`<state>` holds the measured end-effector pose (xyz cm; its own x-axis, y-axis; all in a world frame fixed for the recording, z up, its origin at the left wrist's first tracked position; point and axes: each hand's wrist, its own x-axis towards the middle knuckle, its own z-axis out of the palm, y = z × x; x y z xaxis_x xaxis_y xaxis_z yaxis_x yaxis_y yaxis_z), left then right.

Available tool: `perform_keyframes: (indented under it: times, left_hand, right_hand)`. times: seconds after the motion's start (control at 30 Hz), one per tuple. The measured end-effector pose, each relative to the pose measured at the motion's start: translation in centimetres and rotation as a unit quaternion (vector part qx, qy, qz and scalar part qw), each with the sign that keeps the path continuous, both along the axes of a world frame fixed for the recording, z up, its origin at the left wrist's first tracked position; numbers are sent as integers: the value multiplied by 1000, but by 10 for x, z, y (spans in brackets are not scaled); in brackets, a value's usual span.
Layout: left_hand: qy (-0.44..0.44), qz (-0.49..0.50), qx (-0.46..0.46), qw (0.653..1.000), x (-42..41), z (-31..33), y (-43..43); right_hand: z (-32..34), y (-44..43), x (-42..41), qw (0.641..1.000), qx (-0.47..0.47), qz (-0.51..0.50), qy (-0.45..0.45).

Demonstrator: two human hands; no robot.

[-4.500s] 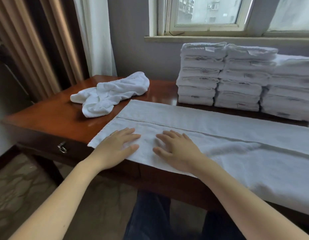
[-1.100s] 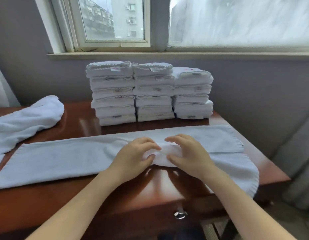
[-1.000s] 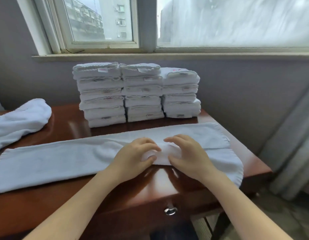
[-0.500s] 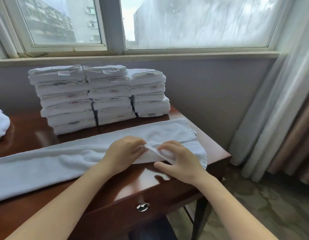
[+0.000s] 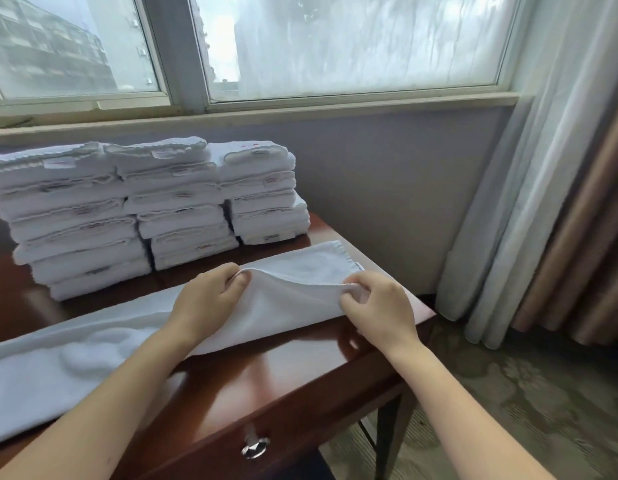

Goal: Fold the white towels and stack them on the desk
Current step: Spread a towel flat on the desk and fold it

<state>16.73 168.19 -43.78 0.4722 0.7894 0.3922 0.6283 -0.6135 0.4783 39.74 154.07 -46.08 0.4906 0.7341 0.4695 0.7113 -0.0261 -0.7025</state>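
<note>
A long white towel (image 5: 93,355), folded lengthwise into a strip, lies across the brown wooden desk (image 5: 283,372). Its right end is raised off the desk. My left hand (image 5: 210,299) pinches the near edge of that end at one point, and my right hand (image 5: 376,303) pinches the same edge near the right corner. The cloth sags between the two hands. Behind the strip stand three stacks of folded white towels (image 5: 138,209) against the wall under the window.
The desk's right edge lies just beyond my right hand, with patterned floor (image 5: 529,410) below. A drawer knob (image 5: 255,448) sits on the desk front. Sheer and brown curtains (image 5: 549,202) hang at the right. The window sill (image 5: 252,112) runs above the stacks.
My view has swung right along the towel. Both hands went from lying flat on the towel to pinching its right end, and have now spread apart and lifted that end.
</note>
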Motion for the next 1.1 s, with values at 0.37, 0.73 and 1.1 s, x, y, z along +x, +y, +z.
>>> perform_keyframes:
  times: [0.37,0.73,1.1]
  left_hand:
    - [22,-32,-57,998,12,7,38]
    - [99,40,23,994,10,-14,53]
    - [104,61,69,990,15,-5,62]
  right_hand:
    - [36,81,43,999,-23,15,22]
    - [37,135,66,967,-221,-51,-118]
    - [15,116,63,969,-192,-71,-139]
